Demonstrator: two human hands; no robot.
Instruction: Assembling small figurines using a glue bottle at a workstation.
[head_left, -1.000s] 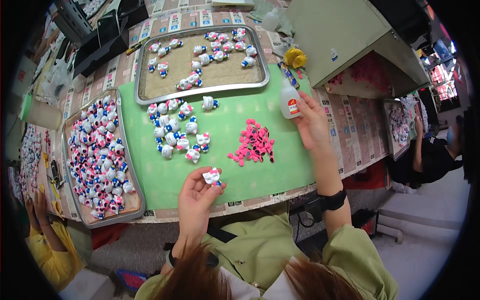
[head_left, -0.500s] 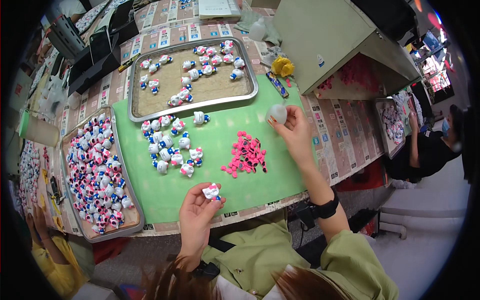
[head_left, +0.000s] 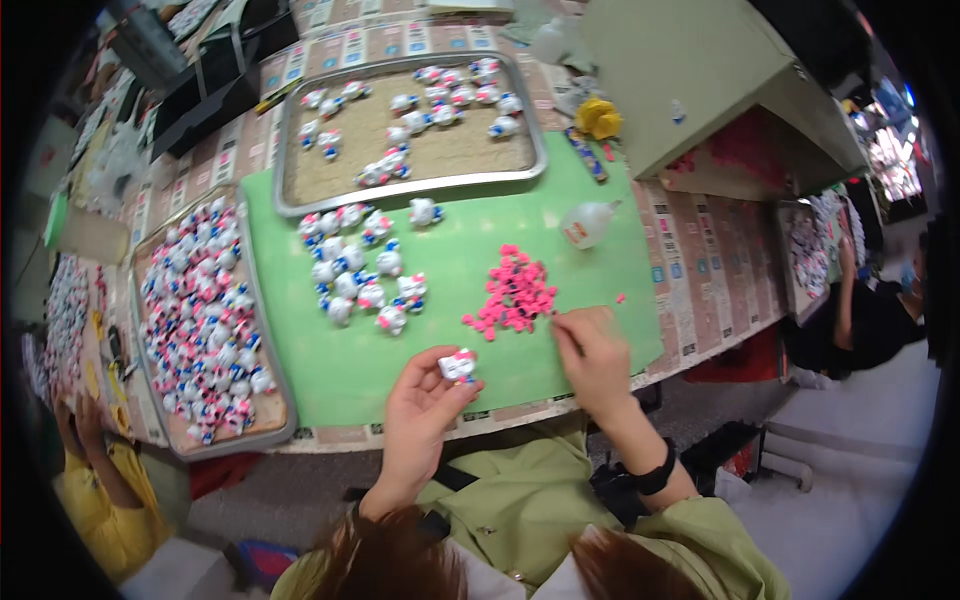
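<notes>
My left hand is closed around a small white cat figurine with pink and blue parts, held upright over the mat's front edge. My right hand is pinched at the right side of a heap of small pink pieces. Its fingertips are slightly blurred, and a tiny dark thing shows at them. Behind the heap a small translucent squeeze bottle rests tilted on the green mat. A group of similar figurines stands on the mat left of the heap.
At the back is a metal tray with several figurines. Another tray, heaped with figurines, lies at the left. A grey box-shaped hood and a yellow flower-like thing stand back right. Other people sit at both sides.
My right hand has let go of the squeeze bottle, now on the mat, and has come down toward me to the pink pieces. My left hand still holds the figurine. The whole view has shifted slightly.
</notes>
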